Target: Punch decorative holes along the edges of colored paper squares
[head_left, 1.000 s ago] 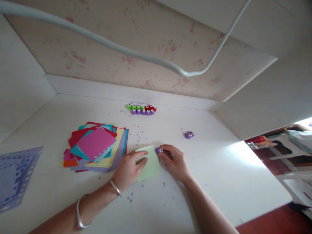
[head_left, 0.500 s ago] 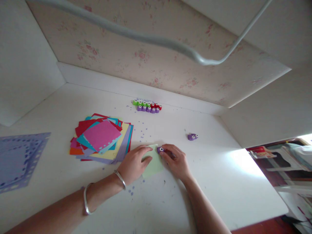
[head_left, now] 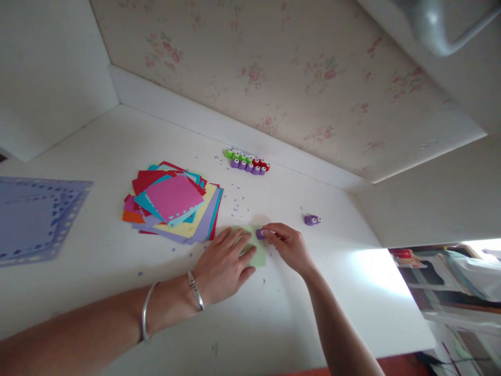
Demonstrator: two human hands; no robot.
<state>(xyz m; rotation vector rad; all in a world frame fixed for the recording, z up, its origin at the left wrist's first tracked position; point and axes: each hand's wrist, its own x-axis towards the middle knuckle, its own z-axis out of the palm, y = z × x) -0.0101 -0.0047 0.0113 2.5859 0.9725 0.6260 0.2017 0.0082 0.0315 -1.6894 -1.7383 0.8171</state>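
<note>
A light green sheet of paper (head_left: pixel 260 258) lies on the white table, partly covered by my left hand (head_left: pixel 223 267). That hand rests flat on it with the fingers spread. At the sheet's upper right edge, my right hand (head_left: pixel 288 247) grips a small purple craft paper punch (head_left: pixel 259 234) between thumb and fingers. The fingers hide most of the punch's top. Whether the paper's edge sits inside its slot I cannot tell. To the right, purple punches (head_left: pixel 312 220) lie close together on the table.
Several green, red and purple punches (head_left: pixel 249 163) stand in rows by the back wall. A stack of coloured paper (head_left: pixel 176 197) lies left of my hands. Punched lavender sheets (head_left: pixel 35 219) are at the far left. Tiny purple paper bits (head_left: pixel 236 204) are scattered about.
My left hand has flattened onto the green sheet, which now lies more level with the view. My right thumb has moved over the punch's top. The camera view has shifted.
</note>
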